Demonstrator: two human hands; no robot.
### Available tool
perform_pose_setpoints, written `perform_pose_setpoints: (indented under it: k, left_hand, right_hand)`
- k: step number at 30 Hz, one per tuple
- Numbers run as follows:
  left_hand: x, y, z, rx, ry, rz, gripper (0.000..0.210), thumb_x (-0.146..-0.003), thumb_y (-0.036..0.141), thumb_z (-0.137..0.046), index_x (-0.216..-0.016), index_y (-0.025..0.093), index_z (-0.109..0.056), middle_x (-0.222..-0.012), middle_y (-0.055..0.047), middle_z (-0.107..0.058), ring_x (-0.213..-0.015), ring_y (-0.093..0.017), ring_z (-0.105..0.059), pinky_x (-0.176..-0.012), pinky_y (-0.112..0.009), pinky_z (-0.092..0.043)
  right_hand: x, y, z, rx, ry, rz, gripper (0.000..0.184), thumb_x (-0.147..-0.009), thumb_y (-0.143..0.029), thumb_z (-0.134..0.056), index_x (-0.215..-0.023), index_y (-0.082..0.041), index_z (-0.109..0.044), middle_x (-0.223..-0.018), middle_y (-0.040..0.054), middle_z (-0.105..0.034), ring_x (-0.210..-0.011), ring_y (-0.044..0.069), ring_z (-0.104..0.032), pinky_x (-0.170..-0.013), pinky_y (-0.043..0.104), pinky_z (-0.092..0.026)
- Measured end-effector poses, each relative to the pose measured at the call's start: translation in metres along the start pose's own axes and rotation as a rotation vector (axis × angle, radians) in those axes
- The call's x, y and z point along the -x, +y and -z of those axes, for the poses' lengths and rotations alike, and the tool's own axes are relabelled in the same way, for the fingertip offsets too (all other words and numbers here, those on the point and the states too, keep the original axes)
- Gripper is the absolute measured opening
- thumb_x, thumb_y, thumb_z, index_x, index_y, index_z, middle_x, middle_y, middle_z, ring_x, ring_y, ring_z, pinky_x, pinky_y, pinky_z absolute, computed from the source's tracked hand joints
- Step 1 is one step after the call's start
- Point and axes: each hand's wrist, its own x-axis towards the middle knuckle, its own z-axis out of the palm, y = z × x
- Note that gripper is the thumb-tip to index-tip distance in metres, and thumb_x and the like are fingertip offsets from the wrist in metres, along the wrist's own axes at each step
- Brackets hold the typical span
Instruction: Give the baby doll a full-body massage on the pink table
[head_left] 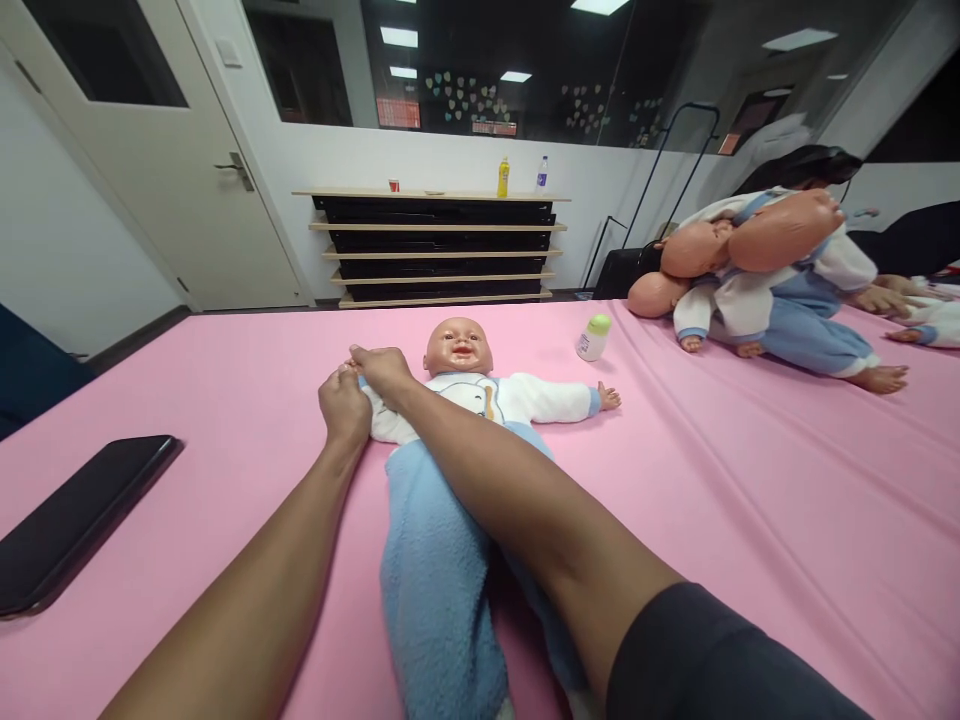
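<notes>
A baby doll (459, 347) lies on its back before me, in a white top with blue cuffs and light-blue trousers. Its arm on my left side is stretched out, and both my hands close around that arm's end. My left hand (343, 402) is curled at the doll's hand and cuff. Crossing over the doll's body, my right hand (384, 375) is closed at the same small hand, its fingertips meeting my left. The doll's hand is mostly hidden by my fingers. On the other side, the doll's free arm (559, 400) rests flat, palm showing.
A small white bottle with a green cap (594, 338) stands right of the doll's head. Several more dolls (765, 270) are piled at the right, near another person (892, 290). A black phone (82, 515) lies on the pink sheet (247, 390) at left. Behind stands a stack of boards (442, 228).
</notes>
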Motion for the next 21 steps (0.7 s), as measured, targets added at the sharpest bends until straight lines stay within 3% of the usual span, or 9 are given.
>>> perform_pose_setpoints:
  k: [4,7,10,12,15,18,21]
  left_hand:
    - [0.001,0.008,0.000,0.014,0.032,0.092,0.053,-0.090,0.055,-0.039,-0.088,0.011,-0.070,-0.084,-0.010,-0.070,-0.074,-0.019,-0.063,-0.068,-0.029,-0.048]
    - [-0.005,0.004,0.001,0.076,0.113,0.215,0.057,-0.087,0.060,-0.042,-0.088,0.010,-0.070,-0.084,-0.011,-0.071,-0.070,-0.018,-0.062,-0.063,-0.029,-0.048]
    - [-0.009,-0.003,0.002,0.076,0.143,0.283,0.059,-0.087,0.061,-0.040,-0.084,0.010,-0.069,-0.081,-0.012,-0.070,-0.065,-0.018,-0.061,-0.057,-0.028,-0.047]
    - [-0.009,-0.005,0.002,0.020,0.136,0.271,0.057,-0.088,0.058,-0.038,-0.080,0.010,-0.068,-0.077,-0.012,-0.069,-0.063,-0.018,-0.060,-0.057,-0.028,-0.045]
    - [-0.005,-0.004,0.001,-0.037,0.050,0.145,0.047,-0.090,0.047,-0.040,-0.077,0.012,-0.068,-0.077,-0.011,-0.069,-0.068,-0.019,-0.061,-0.060,-0.028,-0.046]
    - [0.001,0.000,0.000,-0.019,-0.070,0.039,0.038,-0.088,0.039,-0.043,-0.076,0.013,-0.067,-0.079,-0.008,-0.069,-0.071,-0.018,-0.061,-0.064,-0.027,-0.046]
    - [0.002,0.002,-0.001,0.029,-0.060,0.055,0.036,-0.087,0.041,-0.047,-0.084,0.012,-0.070,-0.086,-0.009,-0.071,-0.077,-0.019,-0.062,-0.069,-0.028,-0.048]
  right_hand:
    - [-0.002,0.002,0.000,-0.146,-0.070,-0.012,0.023,-0.083,-0.029,-0.063,-0.066,-0.012,-0.062,-0.060,-0.0007,-0.059,-0.056,0.009,-0.052,-0.056,0.020,-0.043]
    - [-0.004,0.006,0.000,-0.109,-0.196,0.028,0.006,-0.076,-0.015,-0.064,-0.071,-0.012,-0.065,-0.062,-0.0024,-0.060,-0.058,0.008,-0.053,-0.057,0.018,-0.043]
    - [-0.005,0.009,0.000,-0.026,-0.221,0.060,0.005,-0.076,-0.017,-0.064,-0.075,-0.012,-0.066,-0.063,-0.0034,-0.060,-0.058,0.007,-0.052,-0.057,0.016,-0.041]
    - [-0.004,0.010,0.001,0.053,-0.164,0.074,0.013,-0.077,-0.024,-0.065,-0.072,-0.012,-0.065,-0.061,-0.0035,-0.059,-0.056,0.007,-0.051,-0.055,0.017,-0.040]
    - [-0.006,0.010,0.002,0.165,-0.033,0.079,0.025,-0.078,-0.032,-0.067,-0.064,-0.012,-0.062,-0.055,-0.0028,-0.056,-0.056,0.008,-0.051,-0.054,0.017,-0.039]
    - [-0.010,0.010,0.002,0.097,0.036,0.061,0.028,-0.083,-0.032,-0.062,-0.065,-0.011,-0.062,-0.060,0.0006,-0.060,-0.060,0.010,-0.055,-0.057,0.018,-0.041]
    - [-0.011,0.009,0.001,-0.022,0.009,0.025,0.029,-0.087,-0.029,-0.057,-0.066,-0.011,-0.062,-0.063,0.0024,-0.062,-0.060,0.010,-0.056,-0.060,0.020,-0.044]
